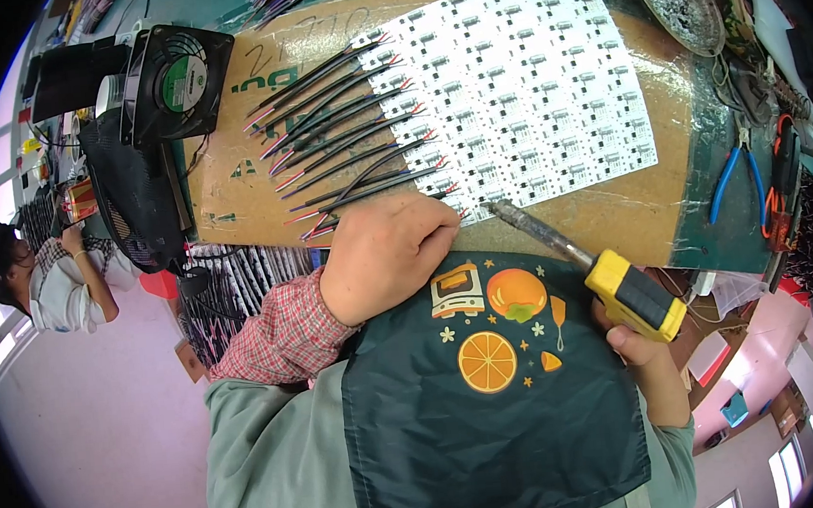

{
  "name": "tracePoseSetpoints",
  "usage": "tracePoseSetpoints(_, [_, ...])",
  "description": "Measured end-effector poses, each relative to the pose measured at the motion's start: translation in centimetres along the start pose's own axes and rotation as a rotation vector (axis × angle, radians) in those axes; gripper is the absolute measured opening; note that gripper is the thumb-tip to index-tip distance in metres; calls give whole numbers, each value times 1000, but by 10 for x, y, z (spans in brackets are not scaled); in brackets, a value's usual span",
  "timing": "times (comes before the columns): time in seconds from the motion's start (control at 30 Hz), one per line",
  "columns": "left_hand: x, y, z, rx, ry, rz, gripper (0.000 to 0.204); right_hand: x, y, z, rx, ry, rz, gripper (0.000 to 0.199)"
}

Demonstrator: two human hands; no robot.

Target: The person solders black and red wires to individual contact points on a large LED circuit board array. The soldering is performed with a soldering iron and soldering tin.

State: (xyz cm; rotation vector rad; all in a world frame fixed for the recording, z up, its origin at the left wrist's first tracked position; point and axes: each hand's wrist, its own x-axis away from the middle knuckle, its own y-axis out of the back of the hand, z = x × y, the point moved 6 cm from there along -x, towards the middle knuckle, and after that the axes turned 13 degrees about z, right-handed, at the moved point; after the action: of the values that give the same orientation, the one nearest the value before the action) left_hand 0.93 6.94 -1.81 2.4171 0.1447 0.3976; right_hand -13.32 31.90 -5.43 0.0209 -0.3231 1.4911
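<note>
Closed round a yellow-and-black soldering iron (635, 295) with the right hand (631, 343), thumb against the near end of the tool's body, part of the grasp hidden beneath it. Ahead and to the left of that grip, at the end of a slim metal shaft, a tip by the lower edge of a white circuit sheet (527, 92); touching or just above, cannot tell. Farther left, over the lowest of a row of black cables (339, 130), the left hand (385, 251), knuckles up, fingers curled in; fingertips out of sight, so cannot tell how far closed or whether pinching a cable. Beyond both hands, rows of small dark components across the sheet, with thin wire ends along its left edge. Under sheet and cables, a brown board (249, 192). Nearer the body, between the hands, a dark apron (421, 444) with fruit prints. Right of the iron, on a green tabletop (700, 217), blue-handled pliers (726, 183). Far ahead and left of the left hand, a black fan (139, 113). Well beyond that, another person (66, 290).
</note>
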Motion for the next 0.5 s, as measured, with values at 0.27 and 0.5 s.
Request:
tracePoseSetpoints(0.27, [-1,8,-7,-44,-8,53,9,-12,1,7,-346,-12,-241,77])
tracePoseSetpoints(0.5, [5,48,-17,-216,-97,337,16,-43,23,26,-384,152,-263,73])
